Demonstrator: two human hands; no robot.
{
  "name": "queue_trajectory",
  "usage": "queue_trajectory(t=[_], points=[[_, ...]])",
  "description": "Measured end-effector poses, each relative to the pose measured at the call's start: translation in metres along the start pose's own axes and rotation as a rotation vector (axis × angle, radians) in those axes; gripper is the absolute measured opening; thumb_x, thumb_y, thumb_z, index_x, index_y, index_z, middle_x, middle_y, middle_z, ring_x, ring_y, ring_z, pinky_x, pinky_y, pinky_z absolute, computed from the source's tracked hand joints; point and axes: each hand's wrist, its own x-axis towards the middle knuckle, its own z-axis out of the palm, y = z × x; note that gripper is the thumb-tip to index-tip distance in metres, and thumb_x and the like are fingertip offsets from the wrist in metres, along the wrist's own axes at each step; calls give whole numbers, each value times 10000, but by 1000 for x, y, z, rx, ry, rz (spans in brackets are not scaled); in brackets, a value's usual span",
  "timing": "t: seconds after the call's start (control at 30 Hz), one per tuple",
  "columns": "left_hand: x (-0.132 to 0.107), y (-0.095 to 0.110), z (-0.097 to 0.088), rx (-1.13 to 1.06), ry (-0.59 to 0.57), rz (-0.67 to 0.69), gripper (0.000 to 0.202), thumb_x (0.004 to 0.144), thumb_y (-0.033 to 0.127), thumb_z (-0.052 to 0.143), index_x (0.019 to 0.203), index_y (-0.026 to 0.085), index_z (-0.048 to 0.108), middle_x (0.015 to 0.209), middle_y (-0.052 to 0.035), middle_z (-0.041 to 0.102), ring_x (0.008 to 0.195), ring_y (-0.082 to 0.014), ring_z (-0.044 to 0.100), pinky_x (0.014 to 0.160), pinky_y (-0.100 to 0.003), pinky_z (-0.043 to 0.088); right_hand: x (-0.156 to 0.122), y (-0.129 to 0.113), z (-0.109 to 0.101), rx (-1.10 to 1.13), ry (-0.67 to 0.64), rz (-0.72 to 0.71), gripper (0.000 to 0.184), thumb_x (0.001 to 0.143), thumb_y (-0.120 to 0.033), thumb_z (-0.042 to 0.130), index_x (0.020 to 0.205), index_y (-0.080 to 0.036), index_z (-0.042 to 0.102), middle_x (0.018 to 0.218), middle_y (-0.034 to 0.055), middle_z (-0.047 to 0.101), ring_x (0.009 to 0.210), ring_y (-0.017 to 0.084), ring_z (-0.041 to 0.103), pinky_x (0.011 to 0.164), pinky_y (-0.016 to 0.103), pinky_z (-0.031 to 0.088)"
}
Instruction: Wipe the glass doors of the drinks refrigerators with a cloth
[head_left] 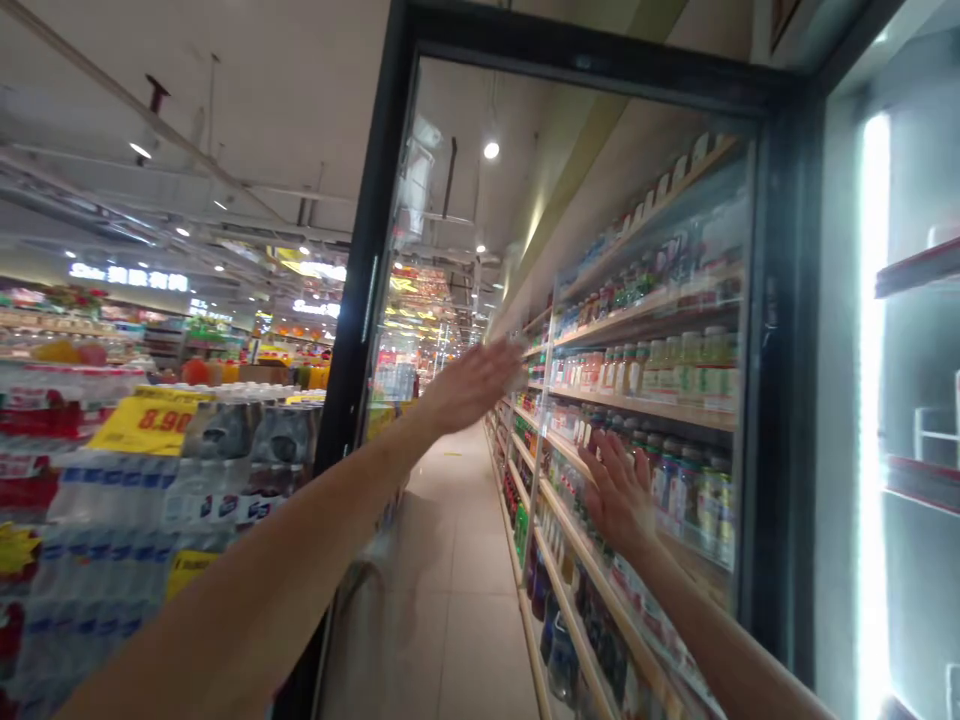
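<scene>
A tall glass door [589, 65] with a dark frame stands swung open in front of me, hinged on the right at a lit cooler. My left hand [480, 380] reaches across to the middle of the pane, flat with its fingers extended. A slight blur and pale smear at its fingertips hide whether anything thin lies under them. Lower and to the right, my right hand [619, 490] is raised with fingers spread, holding nothing visible. Both hands are at or close to the glass; exact contact cannot be told.
Through the pane show shelves [645, 400] of bottled drinks along an aisle floor [450, 560]. Stacked water packs [112, 510] with a yellow price sign [150, 422] stand at the left. At the right is the cooler's bright light strip [874, 400] beside its inner shelves [922, 265].
</scene>
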Motion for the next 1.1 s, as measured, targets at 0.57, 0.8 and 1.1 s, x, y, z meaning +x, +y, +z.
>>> queue_trajectory(t=[0.57, 0.8, 1.1], points=[[4, 5, 1, 0, 7, 145, 412, 898, 248, 345, 1303, 203, 400, 1426, -41, 363, 1370, -170, 168, 1111, -378, 229, -1, 1, 1, 3, 7, -10, 561, 828, -178, 424, 1371, -256, 310, 1369, 115, 433, 1303, 252, 338, 1059, 501, 226], [-13, -21, -8, 99, 261, -389, 438, 895, 217, 315, 1326, 142, 345, 1432, -124, 336, 1382, -201, 103, 1107, -459, 214, 0, -1, 1, -1, 9, 3, 571, 822, -172, 435, 1372, -263, 313, 1379, 105, 423, 1302, 245, 340, 1061, 495, 227], [-53, -15, -8, 93, 160, -311, 417, 891, 230, 350, 1305, 192, 387, 1422, -76, 367, 1379, -194, 127, 1090, -426, 263, 0, 1, 2, -22, 14, -10, 536, 823, -195, 440, 1348, -259, 353, 1355, 106, 452, 1292, 243, 357, 1060, 491, 227]])
